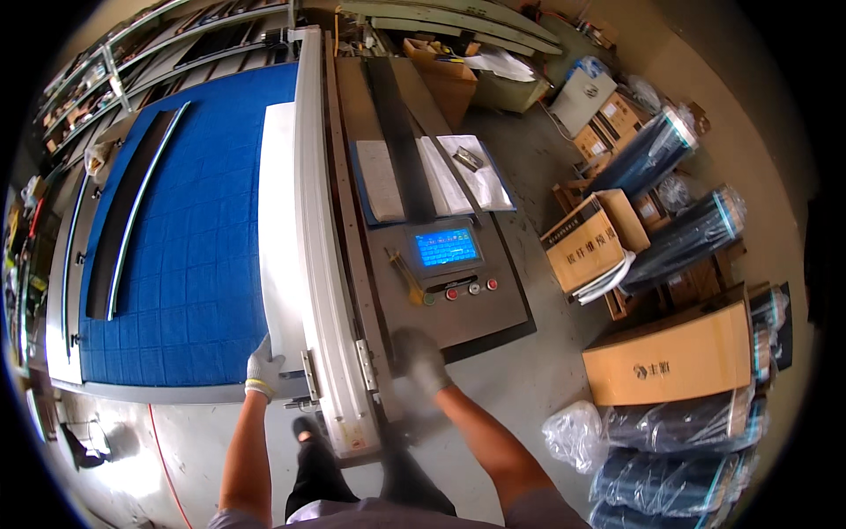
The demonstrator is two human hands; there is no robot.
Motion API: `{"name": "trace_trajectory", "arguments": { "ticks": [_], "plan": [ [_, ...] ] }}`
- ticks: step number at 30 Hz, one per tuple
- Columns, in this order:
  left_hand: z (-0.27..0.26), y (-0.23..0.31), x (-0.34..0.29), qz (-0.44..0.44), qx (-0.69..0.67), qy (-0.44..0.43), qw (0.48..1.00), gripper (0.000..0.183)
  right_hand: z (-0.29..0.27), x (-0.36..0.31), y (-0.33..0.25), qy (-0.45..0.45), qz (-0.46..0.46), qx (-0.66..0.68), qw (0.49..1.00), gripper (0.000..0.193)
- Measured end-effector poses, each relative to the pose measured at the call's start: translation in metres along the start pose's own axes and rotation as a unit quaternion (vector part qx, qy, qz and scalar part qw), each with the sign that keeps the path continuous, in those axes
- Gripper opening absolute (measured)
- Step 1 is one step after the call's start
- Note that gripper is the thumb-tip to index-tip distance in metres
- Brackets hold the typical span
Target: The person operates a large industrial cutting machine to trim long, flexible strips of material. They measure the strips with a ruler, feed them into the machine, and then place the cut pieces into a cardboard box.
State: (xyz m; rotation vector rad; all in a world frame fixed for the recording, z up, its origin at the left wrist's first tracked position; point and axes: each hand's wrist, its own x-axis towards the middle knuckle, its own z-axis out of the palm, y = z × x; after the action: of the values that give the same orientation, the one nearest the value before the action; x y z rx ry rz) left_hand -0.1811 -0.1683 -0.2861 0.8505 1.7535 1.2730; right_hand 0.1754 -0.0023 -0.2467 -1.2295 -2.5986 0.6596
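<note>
My left hand (263,367), in a pale knitted glove with a yellowish cuff, is at the near left corner of a white sheet (280,229). Its thumb is spread from the fingers, which touch the sheet's edge. The sheet lies on a blue table mat (207,264) and runs along a long white metal beam (328,247), partly under it. To the right of the beam my gloved right hand (423,363) hovers by the near edge of a dark control panel (480,322); motion smears its fingers. A lit blue touchscreen (445,248) and several round buttons (451,294) sit on that panel.
On the mat's left lies a long dark strip (128,212) with a bright-edged bar. An open paper binder (383,181) and a yellow-handled brush or tool (411,282) rest beyond the touchscreen's left side. Cardboard boxes (674,357) and film-wrapped dark rolls (687,242) crowd the right.
</note>
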Motion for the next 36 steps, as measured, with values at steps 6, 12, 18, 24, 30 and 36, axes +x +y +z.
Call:
{"name": "trace_trajectory", "arguments": {
  "ticks": [6,12,18,24,30,36],
  "plan": [
    [0.010,0.042,-0.021,-0.079,0.037,0.021,0.996,0.065,-0.009,0.028,-0.024,-0.047,-0.205,-0.076,0.975,0.063],
    [0.015,0.038,-0.018,-0.122,-0.040,0.053,0.990,0.063,-0.009,0.040,-0.025,-0.085,-0.255,-0.108,0.957,0.060],
    [0.017,0.051,-0.027,-0.145,-0.065,0.117,0.980,0.058,-0.015,0.041,-0.033,-0.089,-0.250,-0.119,0.957,0.054],
    [0.016,0.041,-0.024,-0.130,-0.097,0.125,0.979,0.056,-0.003,0.039,-0.025,-0.064,-0.264,-0.149,0.951,0.048],
    [0.015,0.045,-0.027,-0.123,-0.096,0.107,0.982,0.057,-0.005,0.037,-0.026,-0.058,-0.261,-0.150,0.952,0.046],
    [0.017,0.038,-0.027,-0.092,-0.063,0.111,0.988,0.056,0.006,0.034,-0.020,-0.005,-0.238,-0.096,0.966,0.047]
  ]
}}
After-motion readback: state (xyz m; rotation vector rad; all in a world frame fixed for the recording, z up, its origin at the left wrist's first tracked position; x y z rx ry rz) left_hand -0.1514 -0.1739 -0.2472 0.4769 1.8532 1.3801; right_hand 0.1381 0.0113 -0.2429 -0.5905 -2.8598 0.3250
